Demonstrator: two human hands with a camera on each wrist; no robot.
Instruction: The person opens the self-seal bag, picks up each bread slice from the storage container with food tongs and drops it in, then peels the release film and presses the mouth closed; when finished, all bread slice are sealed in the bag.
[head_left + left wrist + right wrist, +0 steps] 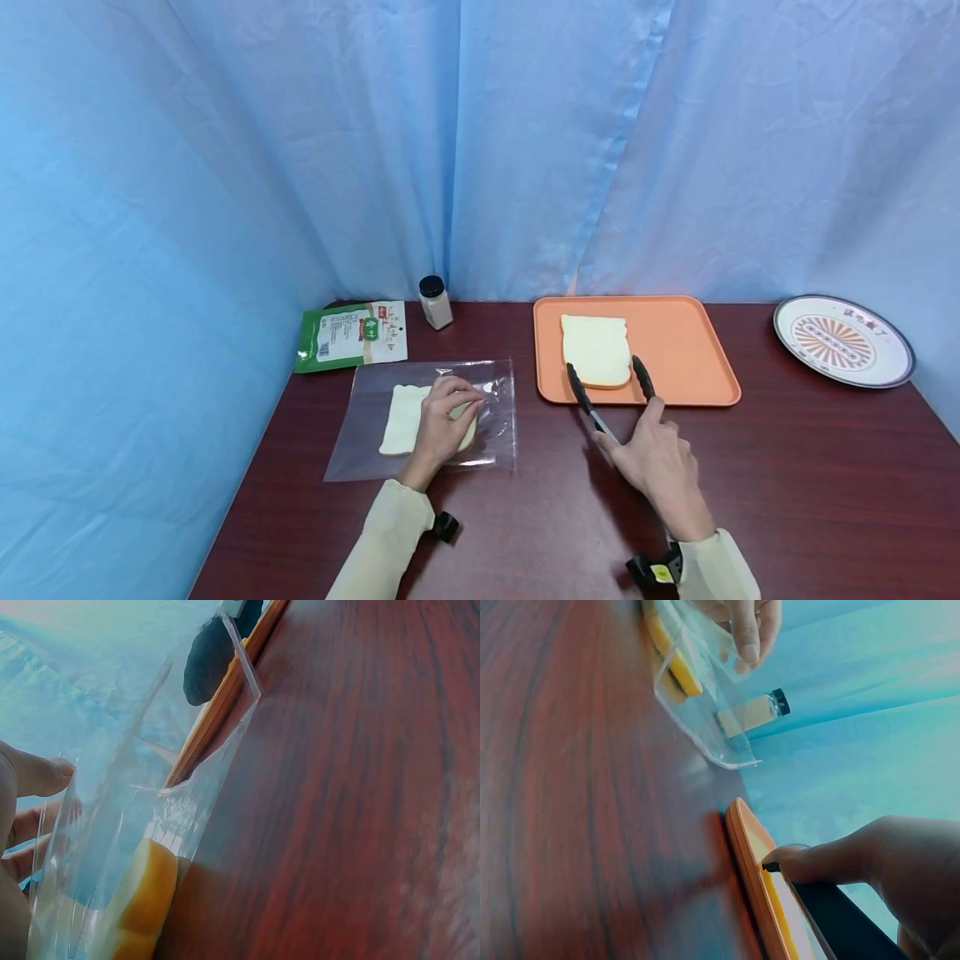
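On the left, a clear plastic bag [360,433] lies on the table with a slice of bread [402,421] inside it. My left hand [444,421] is above that slice, pinching the bag's upper film and lifting it off the lower one near the mouth. My right hand [663,458] grips black-tipped tongs [581,392], their arms spread apart. The tips stand on either side of the near end of a second bread slice [596,346], which lies flat on an orange tray [675,342]. Whether the tips touch this bread I cannot tell.
A green and white packet [351,335] lies behind the bag, beside a black-capped shaker jar [436,302]. At the far right sits a patterned white plate [843,342]. Blue curtains [525,150] hang along the table's back and sides.
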